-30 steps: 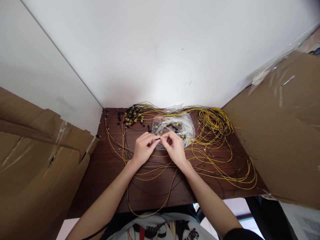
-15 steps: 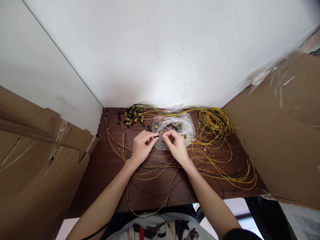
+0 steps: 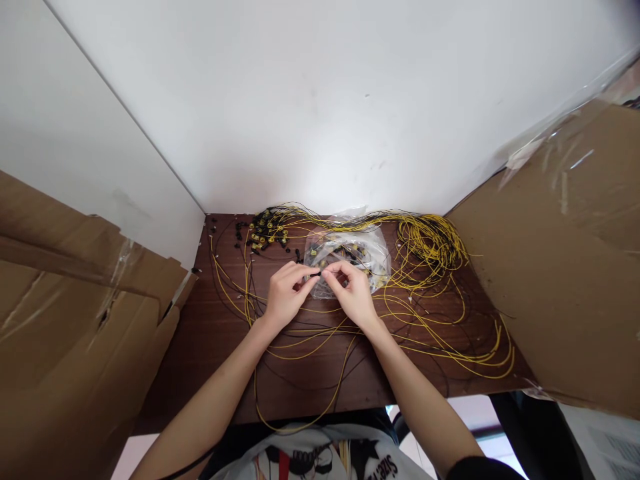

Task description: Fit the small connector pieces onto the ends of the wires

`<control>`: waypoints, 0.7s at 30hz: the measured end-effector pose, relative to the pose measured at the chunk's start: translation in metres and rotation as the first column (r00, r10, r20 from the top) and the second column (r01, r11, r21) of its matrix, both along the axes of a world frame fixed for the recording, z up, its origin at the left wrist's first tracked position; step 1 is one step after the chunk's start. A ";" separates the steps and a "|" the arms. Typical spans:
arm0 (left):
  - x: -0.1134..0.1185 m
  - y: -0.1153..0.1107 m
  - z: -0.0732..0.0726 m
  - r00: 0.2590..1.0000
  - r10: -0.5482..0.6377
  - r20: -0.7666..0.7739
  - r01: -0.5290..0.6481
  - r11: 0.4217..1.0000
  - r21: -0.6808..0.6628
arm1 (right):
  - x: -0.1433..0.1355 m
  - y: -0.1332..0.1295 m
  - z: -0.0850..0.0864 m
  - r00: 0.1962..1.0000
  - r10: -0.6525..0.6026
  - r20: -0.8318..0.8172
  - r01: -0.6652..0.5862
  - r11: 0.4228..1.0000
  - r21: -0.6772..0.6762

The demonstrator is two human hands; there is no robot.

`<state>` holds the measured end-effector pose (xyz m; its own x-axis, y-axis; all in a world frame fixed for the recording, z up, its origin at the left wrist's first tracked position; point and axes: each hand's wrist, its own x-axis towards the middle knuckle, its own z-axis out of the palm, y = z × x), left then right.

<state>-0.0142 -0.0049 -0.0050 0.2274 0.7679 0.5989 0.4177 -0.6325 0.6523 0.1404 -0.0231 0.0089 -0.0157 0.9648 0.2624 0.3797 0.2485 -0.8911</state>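
Note:
Over a clear plastic bag [image 3: 381, 257], my two hands meet fingertip to fingertip. Between thumb and forefinger, my left hand [image 3: 287, 290] pinches a small black connector piece [image 3: 316, 274]. My right hand [image 3: 353, 290] is closed in a pinch right beside that piece, on what looks like the end of a thin dark wire, mostly hidden by the fingers. Small black and yellow parts lie in the bag. Long yellow wires [image 3: 307, 331] and dark ones pass under both wrists.
A tangled coil of yellow and black wires [image 3: 433, 243] lies at the back right. At the back left is a cluster of black and yellow connectors [image 3: 267, 230]. Cardboard sheets [image 3: 565, 267] flank the brown table [image 3: 200, 373], and a white wall [image 3: 320, 133] rises behind it.
My fingertips have come closer together. The black piece has shifted slightly right, up against the right fingertips, and the small gap between the hands has narrowed.

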 end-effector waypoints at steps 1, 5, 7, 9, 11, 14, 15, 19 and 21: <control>0.000 0.000 0.000 1.000 0.002 0.000 -0.002 1.000 0.000 | 0.000 0.000 0.000 1.000 0.005 -0.005 -0.005 1.000 -0.001; -0.001 0.000 -0.001 1.000 0.010 0.009 -0.010 1.000 -0.002 | -0.001 -0.001 0.001 1.000 0.003 0.001 -0.003 1.000 -0.008; 0.000 0.000 0.000 1.000 0.004 0.013 -0.004 1.000 -0.004 | -0.001 -0.001 0.001 1.000 0.001 0.013 -0.001 1.000 -0.012; 0.000 0.000 0.000 1.000 -0.004 0.014 0.004 1.000 -0.003 | -0.001 -0.001 0.001 1.000 0.002 0.022 -0.002 1.000 -0.013; 0.000 0.000 0.000 1.000 -0.008 0.016 0.008 1.000 -0.001 | -0.001 -0.001 0.000 1.000 -0.001 0.025 0.002 1.000 -0.013; 0.000 0.000 0.000 1.000 -0.013 0.018 0.013 1.000 -0.006 | -0.001 -0.001 -0.002 1.000 -0.003 0.013 0.003 1.000 -0.017; 0.000 0.000 0.000 1.000 -0.014 0.017 0.014 1.000 -0.009 | -0.001 0.000 -0.002 1.000 -0.002 0.005 0.002 1.000 -0.020; -0.001 0.001 -0.001 1.000 -0.002 0.003 0.002 1.000 -0.015 | 0.000 0.000 -0.002 0.999 0.002 -0.044 -0.004 0.999 -0.040; -0.001 0.001 -0.001 1.000 0.008 0.003 -0.008 1.000 -0.012 | 0.001 0.001 -0.001 0.998 -0.003 -0.060 0.001 0.999 -0.047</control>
